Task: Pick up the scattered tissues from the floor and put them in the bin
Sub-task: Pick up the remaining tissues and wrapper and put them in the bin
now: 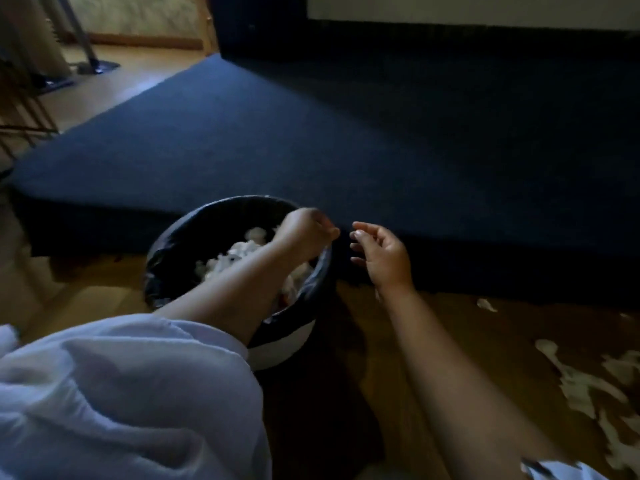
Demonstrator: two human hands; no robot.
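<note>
Left hand (304,233) over bin (194,230), fingers curled, contents unclear; right hand (381,254) empty, spread, nearer tissues (581,386) at its lower right.

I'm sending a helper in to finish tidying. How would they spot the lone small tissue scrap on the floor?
Start at the dark blue platform and follow its front edge right of the bin. On the wooden floor just below that edge lies the small white scrap. It sits alone, apart from the large tissue heap nearer the right border.
</note>
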